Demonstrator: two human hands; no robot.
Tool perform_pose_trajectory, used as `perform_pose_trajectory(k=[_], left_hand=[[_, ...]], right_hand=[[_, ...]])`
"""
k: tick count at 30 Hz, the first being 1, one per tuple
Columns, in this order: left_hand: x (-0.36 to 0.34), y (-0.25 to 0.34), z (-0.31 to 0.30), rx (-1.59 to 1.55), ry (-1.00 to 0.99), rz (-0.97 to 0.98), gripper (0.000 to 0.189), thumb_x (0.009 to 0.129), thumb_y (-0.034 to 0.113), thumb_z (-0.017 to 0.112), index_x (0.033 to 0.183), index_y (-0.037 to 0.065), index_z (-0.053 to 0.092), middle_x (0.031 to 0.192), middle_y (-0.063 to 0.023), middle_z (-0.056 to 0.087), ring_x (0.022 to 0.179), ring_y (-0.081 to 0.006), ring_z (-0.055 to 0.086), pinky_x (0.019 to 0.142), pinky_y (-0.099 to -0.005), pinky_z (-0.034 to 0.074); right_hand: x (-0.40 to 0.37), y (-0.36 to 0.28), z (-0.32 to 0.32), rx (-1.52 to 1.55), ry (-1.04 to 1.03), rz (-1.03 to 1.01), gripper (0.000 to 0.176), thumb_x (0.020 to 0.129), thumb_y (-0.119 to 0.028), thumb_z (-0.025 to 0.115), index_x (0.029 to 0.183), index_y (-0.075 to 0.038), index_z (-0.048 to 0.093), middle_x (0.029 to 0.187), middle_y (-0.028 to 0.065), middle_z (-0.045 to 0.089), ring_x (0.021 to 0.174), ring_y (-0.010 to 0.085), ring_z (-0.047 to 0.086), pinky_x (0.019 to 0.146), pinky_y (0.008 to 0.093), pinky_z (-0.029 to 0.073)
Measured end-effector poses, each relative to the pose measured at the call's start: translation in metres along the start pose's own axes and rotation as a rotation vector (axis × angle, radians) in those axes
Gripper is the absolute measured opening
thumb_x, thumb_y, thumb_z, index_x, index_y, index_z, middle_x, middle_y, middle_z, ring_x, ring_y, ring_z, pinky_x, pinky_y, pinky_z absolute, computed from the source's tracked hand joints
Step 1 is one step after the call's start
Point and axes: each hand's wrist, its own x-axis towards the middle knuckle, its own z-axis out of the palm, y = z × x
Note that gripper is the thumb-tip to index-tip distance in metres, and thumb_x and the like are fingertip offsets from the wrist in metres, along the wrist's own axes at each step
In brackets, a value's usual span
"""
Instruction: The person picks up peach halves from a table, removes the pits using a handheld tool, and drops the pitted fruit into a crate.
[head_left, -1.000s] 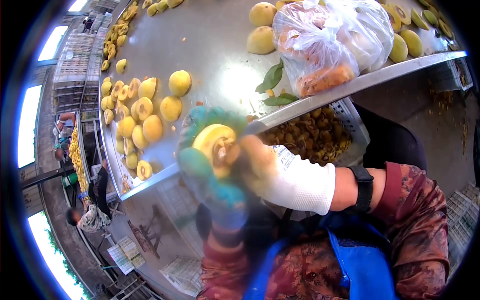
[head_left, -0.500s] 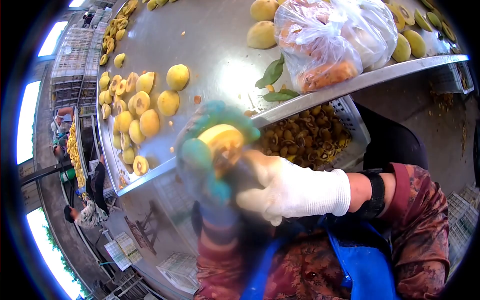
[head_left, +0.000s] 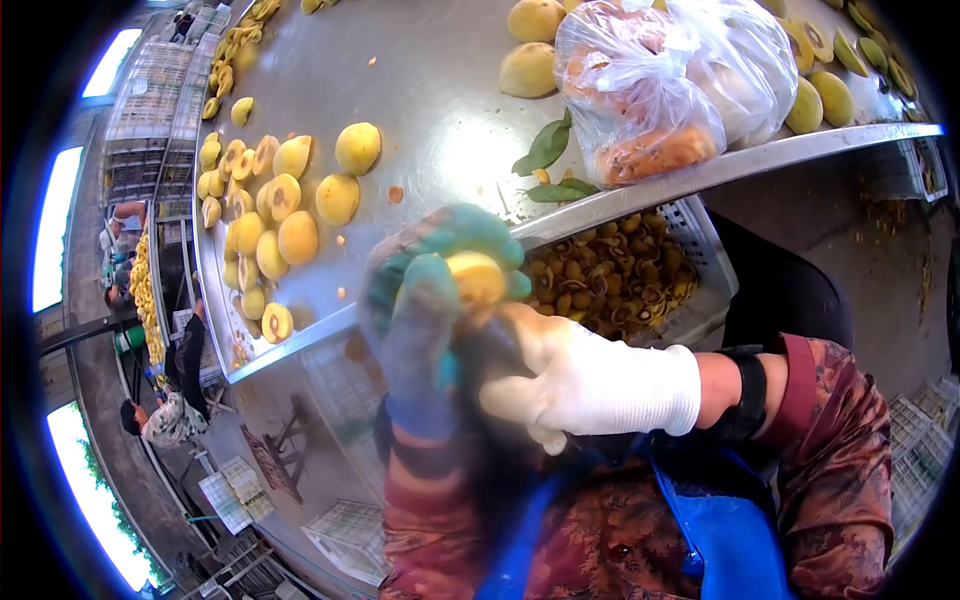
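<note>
My left hand (head_left: 415, 300), in a blue-green glove, is closed around a yellow peach (head_left: 475, 277) in front of the table's edge. Gloved in white, my right hand (head_left: 580, 375) has curled fingers and thumb close against the lower side of that fruit. A dark blur lies between the two hands, so what the right fingers grip cannot be made out. On the metal table (head_left: 430, 110), left of my hands, lie whole peaches (head_left: 337, 199) and halved peaches (head_left: 284, 196) with their cut faces showing.
Below the table edge stands a crate (head_left: 715, 255) with brown peach pits (head_left: 610, 275) and scraps. Clear plastic bags (head_left: 650, 90) of food and green leaves (head_left: 545, 147) lie near the edge. Another person (head_left: 175, 418) is at the far left, near stacked crates (head_left: 155, 95).
My left fingers have wrapped further over the peach, covering more of it; its cut face with the pit showed before. My right hand has shifted only slightly.
</note>
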Motion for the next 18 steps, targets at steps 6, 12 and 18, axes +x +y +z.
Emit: perform_pose_trajectory(k=[6, 12, 18], left_hand=[[0.0, 0.006, 0.008, 0.16, -0.01, -0.112, 0.047, 0.092, 0.042, 0.061, 0.115, 0.001, 0.058, 0.1, -0.0154, 0.066, 0.086, -0.0255, 0.066, 0.076, -0.0353, 0.056], [-0.003, 0.012, 0.018, 0.371, 0.064, -0.008, 0.046, 0.089, 0.04, 0.068, 0.11, 0.0, 0.058, 0.099, -0.0119, 0.066, 0.086, -0.0216, 0.064, 0.078, -0.0328, 0.054], [-0.013, -0.014, -0.008, 0.321, 0.176, -0.034, 0.047, 0.085, 0.038, 0.074, 0.11, 0.003, 0.054, 0.099, -0.0133, 0.065, 0.08, -0.0233, 0.065, 0.068, -0.0387, 0.058]], right_hand=[[0.0, 0.008, 0.002, -0.023, 0.058, -0.011, 0.033, 0.091, -0.021, 0.059, 0.112, -0.002, 0.043, 0.066, 0.0069, 0.057, 0.051, 0.0153, 0.056, 0.047, 0.0306, 0.048], [0.003, 0.012, -0.002, 0.283, -0.139, 0.031, 0.021, 0.09, -0.017, 0.058, 0.103, -0.009, 0.044, 0.062, 0.0011, 0.051, 0.046, 0.0104, 0.051, 0.043, 0.0258, 0.044], [-0.005, 0.012, 0.004, 0.252, -0.06, -0.1, 0.019, 0.09, -0.017, 0.056, 0.102, -0.01, 0.043, 0.061, -0.0027, 0.046, 0.045, 0.0077, 0.047, 0.039, 0.0244, 0.043]])
